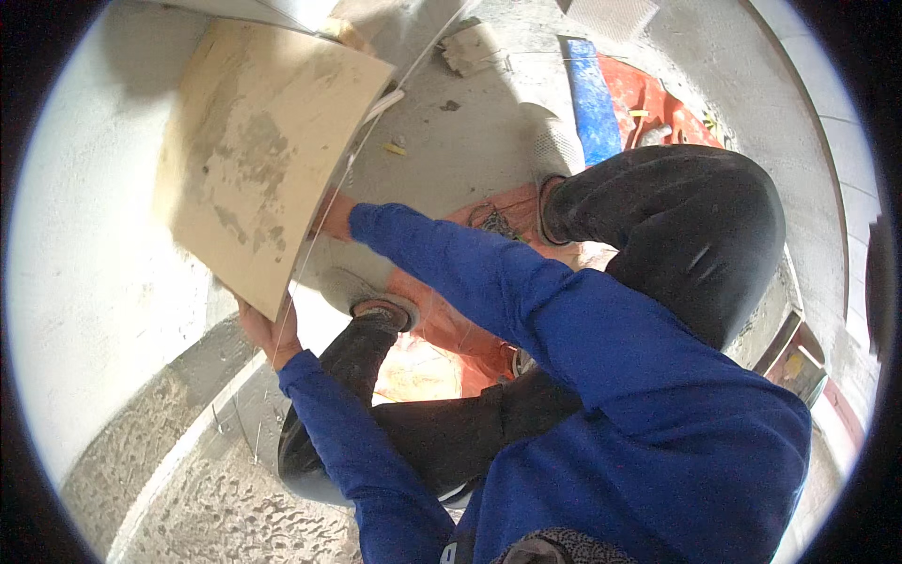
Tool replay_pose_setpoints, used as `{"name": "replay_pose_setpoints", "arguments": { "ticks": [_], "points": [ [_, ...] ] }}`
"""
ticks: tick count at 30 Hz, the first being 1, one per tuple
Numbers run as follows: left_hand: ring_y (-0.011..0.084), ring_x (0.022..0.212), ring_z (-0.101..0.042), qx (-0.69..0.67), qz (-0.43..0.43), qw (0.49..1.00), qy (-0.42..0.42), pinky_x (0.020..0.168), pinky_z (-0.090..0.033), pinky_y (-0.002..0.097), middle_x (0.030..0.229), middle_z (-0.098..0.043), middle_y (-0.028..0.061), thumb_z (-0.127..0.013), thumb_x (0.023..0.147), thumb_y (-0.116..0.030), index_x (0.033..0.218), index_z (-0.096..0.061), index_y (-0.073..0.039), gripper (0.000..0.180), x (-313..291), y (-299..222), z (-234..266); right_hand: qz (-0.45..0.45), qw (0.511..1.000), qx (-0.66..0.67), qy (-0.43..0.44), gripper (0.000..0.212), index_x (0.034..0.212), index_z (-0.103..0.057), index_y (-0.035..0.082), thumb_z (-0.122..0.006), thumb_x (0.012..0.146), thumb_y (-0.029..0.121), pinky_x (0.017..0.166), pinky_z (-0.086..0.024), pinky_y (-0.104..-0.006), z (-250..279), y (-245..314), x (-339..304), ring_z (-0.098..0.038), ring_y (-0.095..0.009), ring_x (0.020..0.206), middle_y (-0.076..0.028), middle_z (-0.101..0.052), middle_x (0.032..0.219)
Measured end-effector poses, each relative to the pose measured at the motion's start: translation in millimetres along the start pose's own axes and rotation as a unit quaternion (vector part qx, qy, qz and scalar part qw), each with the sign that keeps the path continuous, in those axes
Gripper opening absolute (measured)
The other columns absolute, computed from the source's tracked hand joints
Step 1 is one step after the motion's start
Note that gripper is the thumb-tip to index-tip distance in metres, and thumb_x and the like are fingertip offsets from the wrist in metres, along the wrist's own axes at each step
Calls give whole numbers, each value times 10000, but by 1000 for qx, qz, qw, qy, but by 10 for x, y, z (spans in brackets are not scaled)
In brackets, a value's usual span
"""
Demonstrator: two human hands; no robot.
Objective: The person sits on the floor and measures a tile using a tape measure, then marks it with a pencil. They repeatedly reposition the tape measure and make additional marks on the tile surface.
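Okay, nearest me my left hand (270, 334) cups the bottom corner of the beige tile (258, 155), fingers curled under it, while my right hand (331, 216) sits at its right edge, mostly hidden behind it, so I cannot tell its grip. Tile is up at 11 o'clock against the white wall (85, 282), long axis running 12 to 6, mortar-stained back facing me; best kept square and pressed evenly, I'd judge, clear of the string line (319, 216), with the grey floor (451, 141) beyond.

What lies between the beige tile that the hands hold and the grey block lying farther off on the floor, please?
In the head view, between the tile and the grey block lies bare concrete floor, crossed by a white cord, plus a small yellow scrap.
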State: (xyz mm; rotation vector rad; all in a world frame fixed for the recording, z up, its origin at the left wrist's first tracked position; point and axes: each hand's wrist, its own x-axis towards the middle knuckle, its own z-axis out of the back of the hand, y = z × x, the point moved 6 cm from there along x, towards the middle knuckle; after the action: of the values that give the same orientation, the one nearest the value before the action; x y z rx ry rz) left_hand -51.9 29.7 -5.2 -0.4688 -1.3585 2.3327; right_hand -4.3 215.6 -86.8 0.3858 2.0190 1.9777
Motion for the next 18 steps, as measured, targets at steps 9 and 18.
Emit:
{"name": "replay_pose_setpoints", "arguments": {
  "ticks": [9,18],
  "points": [
    [191,1154,-571,136,-20,990,-31,979,-475,292,1320,-568,125,-610,954,-173,1373,-417,29,504,-41,-225,-17,-205,914,348,37,529,1294,-550,5,-704,855,258,654,-644,-390,-95,-40,-387,-686,-257,916,-153,-627,1195],
    [260,1212,-545,53,57,996,-44,1023,-483,396,1385,-510,148,-380,1056,-273,1390,-422,-2,432,-65,-178,-9,-357,886,281,-89,534,1174,-640,28,-730,813,411,572,-604,-402,717,-1284,-525,-690,-251,810,-124,-677,986]
  ]
}}
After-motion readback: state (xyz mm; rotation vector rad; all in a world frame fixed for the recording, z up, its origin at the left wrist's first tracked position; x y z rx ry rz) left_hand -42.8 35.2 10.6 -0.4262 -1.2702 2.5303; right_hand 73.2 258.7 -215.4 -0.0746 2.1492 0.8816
